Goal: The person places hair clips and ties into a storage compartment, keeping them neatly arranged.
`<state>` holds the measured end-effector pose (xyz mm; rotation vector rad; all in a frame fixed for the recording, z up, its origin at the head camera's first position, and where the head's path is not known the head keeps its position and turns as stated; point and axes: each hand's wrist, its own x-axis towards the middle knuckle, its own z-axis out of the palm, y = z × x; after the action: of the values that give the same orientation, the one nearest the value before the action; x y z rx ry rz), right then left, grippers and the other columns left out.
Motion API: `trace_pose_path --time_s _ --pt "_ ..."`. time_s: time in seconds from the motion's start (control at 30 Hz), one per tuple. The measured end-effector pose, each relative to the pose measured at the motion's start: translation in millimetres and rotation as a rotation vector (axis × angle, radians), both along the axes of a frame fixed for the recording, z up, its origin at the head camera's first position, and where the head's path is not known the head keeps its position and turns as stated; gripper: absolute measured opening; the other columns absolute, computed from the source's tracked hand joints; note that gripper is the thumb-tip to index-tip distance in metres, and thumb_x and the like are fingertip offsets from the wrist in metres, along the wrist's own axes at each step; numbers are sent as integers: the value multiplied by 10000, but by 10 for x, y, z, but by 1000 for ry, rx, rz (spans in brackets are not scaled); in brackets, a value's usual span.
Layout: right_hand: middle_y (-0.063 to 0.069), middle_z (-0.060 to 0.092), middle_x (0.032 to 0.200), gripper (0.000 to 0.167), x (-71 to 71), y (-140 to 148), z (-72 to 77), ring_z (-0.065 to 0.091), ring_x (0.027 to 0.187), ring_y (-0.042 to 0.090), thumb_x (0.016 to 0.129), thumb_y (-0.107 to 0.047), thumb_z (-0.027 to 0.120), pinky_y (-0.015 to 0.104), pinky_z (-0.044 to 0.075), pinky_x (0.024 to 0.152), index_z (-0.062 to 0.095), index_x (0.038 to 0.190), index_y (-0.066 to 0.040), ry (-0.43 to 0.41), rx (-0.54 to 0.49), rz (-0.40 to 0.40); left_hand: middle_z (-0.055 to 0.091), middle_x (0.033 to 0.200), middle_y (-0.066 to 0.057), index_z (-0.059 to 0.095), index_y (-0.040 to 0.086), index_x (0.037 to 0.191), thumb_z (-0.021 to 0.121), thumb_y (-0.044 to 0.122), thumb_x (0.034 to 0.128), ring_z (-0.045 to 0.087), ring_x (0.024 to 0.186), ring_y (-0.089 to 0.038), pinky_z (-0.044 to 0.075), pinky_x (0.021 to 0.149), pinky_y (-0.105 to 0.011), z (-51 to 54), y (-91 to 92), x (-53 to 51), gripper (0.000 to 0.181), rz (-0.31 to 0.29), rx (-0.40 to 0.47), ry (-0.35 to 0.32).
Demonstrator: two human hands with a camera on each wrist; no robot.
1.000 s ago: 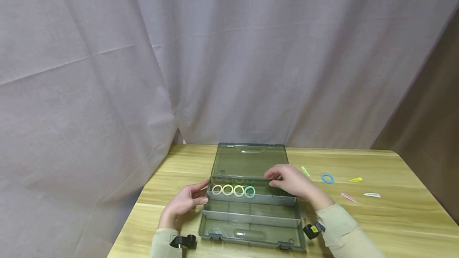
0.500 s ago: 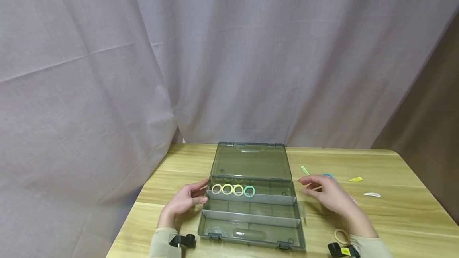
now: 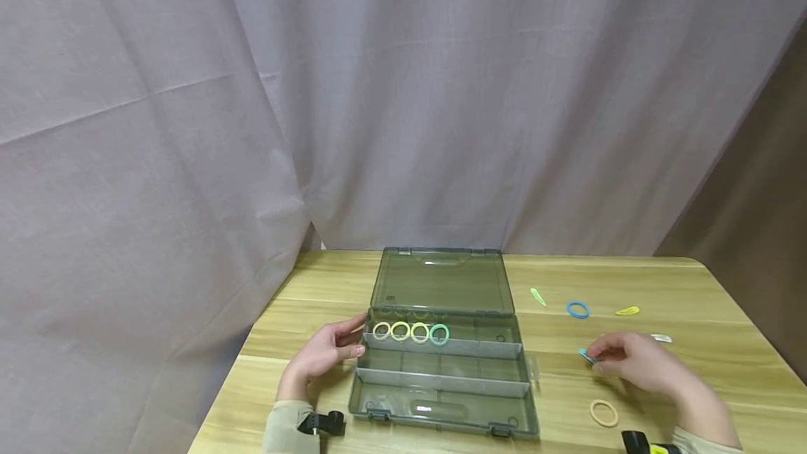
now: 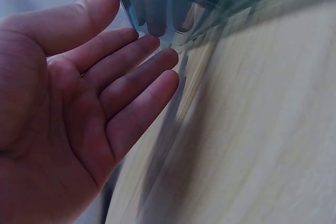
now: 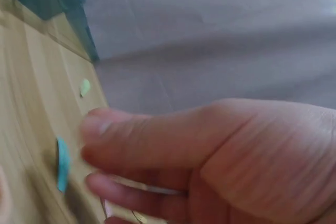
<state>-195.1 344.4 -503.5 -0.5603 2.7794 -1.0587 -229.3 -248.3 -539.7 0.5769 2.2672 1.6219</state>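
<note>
At the left side of a green see-through box (image 3: 441, 389), my left hand (image 3: 323, 352) rests with thumb and fingers spread near the wall. In the left wrist view its fingers (image 4: 139, 106) are fairly straight, with tips at the box edge. My right hand (image 3: 637, 359) is low over the table to the right, thumb and fingers bent around a blue hair clip (image 3: 585, 354). In the right wrist view this hair clip (image 5: 63, 164) appears just apart from the thumb tip. Several hair ties, including a green one (image 3: 439, 334), stand in a row in the back compartment.
A blue hair tie (image 3: 577, 310), green clip (image 3: 538, 296), yellow clip (image 3: 627, 311) and white clip (image 3: 661, 338) lie beyond the right hand. A beige hair tie (image 3: 604, 413) lies nearer. The box lid (image 3: 443, 282) is laid back; a grey curtain (image 3: 403, 125) hangs behind.
My right hand has moved from over the back compartment rightwards to the blue hair clip, uncovering the beige hair tie. The left hand has stayed at the box.
</note>
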Motion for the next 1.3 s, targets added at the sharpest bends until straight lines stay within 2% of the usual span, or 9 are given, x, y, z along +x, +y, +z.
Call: trace_pose_path --time_s 0.13,0.23,0.43,0.63,0.87,1.03,1.3 --pt "-2 771 960 152 46 133 20 591 972 -92 870 -35 845 179 542 753 759 994 -9 -75 -26 69 306 1668 -296 331 -102 1610 680 -4 1018 426 1461 -531 461 1162 -489 -1 5 -5 694 1 6 -2" --pt "13 770 948 153 74 161 5 621 865 -34 859 19 819 190 550 715 749 994 40 -118 -61 113 313 1666 -294 335 -99 1610 688 11 1018 435 1455 -530 464 1161 -487 -8 8 -6 698 0 -3 8" --pt "38 770 956 161 71 122 -41 644 885 -23 842 69 783 200 576 725 758 1000 54 -183 -85 180 310 1669 -290 334 -92 1614 691 33 1020 436 1456 -527 453 1170 -481 -9 -1 -3 705 -1 -18 12" --pt "39 742 950 233 104 101 -75 628 859 11 782 63 798 201 567 712 759 1011 53 -243 -123 164 311 1667 -297 339 -97 1610 684 10 1019 435 1459 -525 458 1167 -482 -7 -9 4 693 7 -10 3" --pt "40 706 933 264 104 102 -122 589 833 29 763 45 797 201 530 685 756 1023 21 -310 -139 138 313 1665 -300 341 -105 1605 689 5 1014 436 1458 -525 451 1169 -487 -17 -5 -10 695 0 1 2" --pt "64 690 920 263 97 87 -126 585 816 53 752 52 800 210 526 671 757 1007 5 -322 -127 114 306 1670 -299 335 -100 1611 685 7 1018 430 1463 -525 455 1169 -482 -8 0 -8 697 2 2 -6" --pt "34 660 864 247 108 52 -145 571 773 47 753 60 803 214 524 639 742 989 19 -326 -139 109 304 1667 -306 329 -107 1608 685 8 1016 433 1457 -534 436 1178 -514 5 12 1 700 4 -6 0"
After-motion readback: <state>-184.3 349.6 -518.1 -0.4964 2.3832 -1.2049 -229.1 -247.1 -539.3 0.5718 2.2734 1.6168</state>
